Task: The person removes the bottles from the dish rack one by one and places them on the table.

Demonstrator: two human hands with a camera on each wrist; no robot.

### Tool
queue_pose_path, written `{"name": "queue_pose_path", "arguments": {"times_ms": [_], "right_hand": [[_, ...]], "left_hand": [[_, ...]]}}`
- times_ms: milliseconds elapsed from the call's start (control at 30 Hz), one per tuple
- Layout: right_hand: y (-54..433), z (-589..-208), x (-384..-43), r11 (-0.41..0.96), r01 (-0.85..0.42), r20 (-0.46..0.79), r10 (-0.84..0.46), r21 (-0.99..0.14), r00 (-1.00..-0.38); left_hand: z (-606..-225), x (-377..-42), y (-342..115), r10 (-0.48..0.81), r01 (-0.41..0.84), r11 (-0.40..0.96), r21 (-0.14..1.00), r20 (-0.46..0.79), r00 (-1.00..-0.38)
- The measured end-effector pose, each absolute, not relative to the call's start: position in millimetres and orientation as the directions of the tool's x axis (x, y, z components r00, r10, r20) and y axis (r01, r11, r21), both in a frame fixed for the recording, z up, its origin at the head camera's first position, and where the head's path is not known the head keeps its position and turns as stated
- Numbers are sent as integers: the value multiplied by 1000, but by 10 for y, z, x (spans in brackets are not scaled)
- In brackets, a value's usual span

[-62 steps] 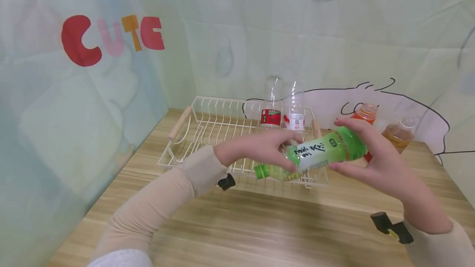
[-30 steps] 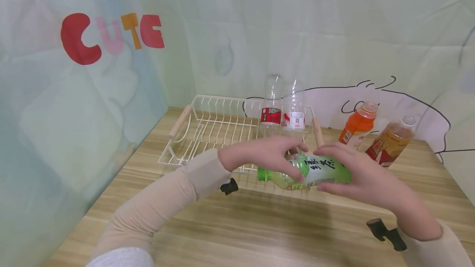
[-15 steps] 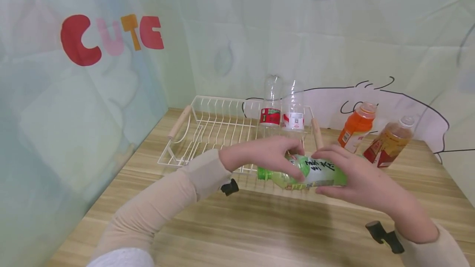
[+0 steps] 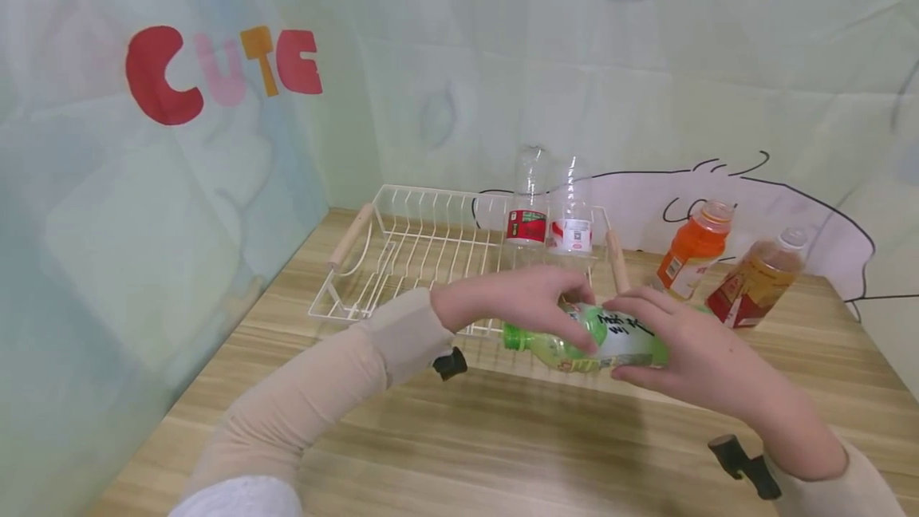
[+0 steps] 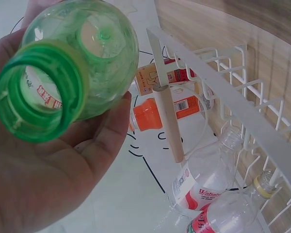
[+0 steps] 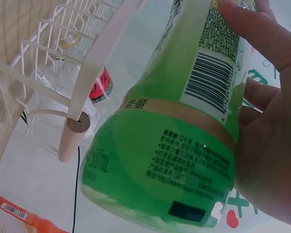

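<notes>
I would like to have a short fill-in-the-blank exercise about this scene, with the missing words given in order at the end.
1. The left hand and the right hand hold one bottle, whose main colour is ____.
2. Two clear bottles stand in the rack with their necks pointing ____.
3. In the head view, the orange bottle stands to the ____ of the rack.
4. The four big letters spell the word ____.

Missing words: green; down; right; CUTE.
</notes>
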State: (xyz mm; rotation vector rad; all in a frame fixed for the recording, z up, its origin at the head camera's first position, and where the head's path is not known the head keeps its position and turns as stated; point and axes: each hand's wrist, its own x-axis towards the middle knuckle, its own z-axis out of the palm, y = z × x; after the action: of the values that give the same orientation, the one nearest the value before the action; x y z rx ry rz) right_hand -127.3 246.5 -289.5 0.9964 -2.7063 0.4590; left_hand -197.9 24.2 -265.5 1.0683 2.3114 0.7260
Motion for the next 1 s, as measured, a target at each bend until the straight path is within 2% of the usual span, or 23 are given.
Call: {"name": "queue_pose_path", "arguments": {"times_ms": [300, 500, 633, 733, 833, 1000], "right_hand": [[2472, -2907, -1250, 749, -630, 277, -573, -203, -771], [2502, -2912, -1240, 751, -632, 285, -573, -191, -768], [2547, -2915, -1251, 742, -650, 340, -576, -164, -743], [2595, -2907, -1257, 733, -661, 381, -573, -157, -726], [2653, -2890, -1249, 738, -650, 395, -551, -179, -735], [2806, -2872, -1255, 737, -652, 463, -522, -177, -716]], "left_hand": [[-2673, -1989, 279, 804, 537, 541, 647, -213, -555], [-2666, -1998, 304, 811, 545, 535, 645, -212, -545], [-2635, -2018, 322, 819, 545, 506, 668, -173, -548], [-2601, -2037, 331, 813, 525, 488, 697, -146, -563], [-2558, -2053, 324, 798, 490, 476, 731, -125, -589], [-2523, -2123, 288, 745, 440, 465, 768, -71, -663]]}}
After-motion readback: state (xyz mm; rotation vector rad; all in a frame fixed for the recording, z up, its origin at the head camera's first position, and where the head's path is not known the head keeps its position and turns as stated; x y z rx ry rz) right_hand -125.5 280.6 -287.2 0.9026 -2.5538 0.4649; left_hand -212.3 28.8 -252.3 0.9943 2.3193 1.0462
